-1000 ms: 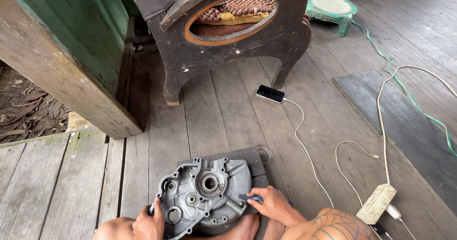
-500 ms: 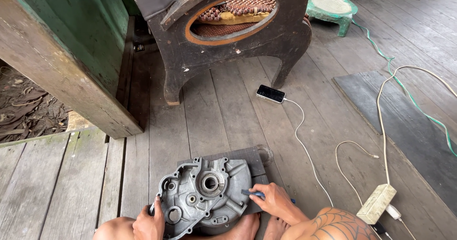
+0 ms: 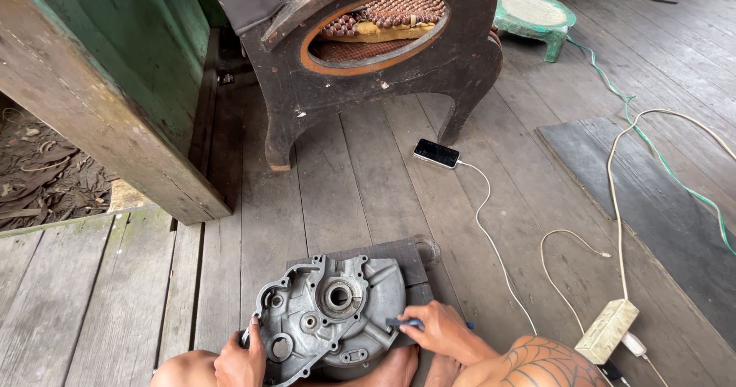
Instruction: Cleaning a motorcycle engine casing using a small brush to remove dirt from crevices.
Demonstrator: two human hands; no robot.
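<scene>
left hand clamped on rim of grey engine cover, right hand closed on blue-handled tool at its edge; scraping apparently underway, progress unclear.

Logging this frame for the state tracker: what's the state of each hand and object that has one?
Grey cast-metal engine cover: lying inner side up on a dark board.
Left hand: gripping the cover's left edge.
Right hand: closed on a thin blue-handled tool, tip at the cover's right edge.
Black smartphone: flat on the wooden plank floor, screen dark, white cable plugged in.
Beige power strip: cords attached.
</scene>
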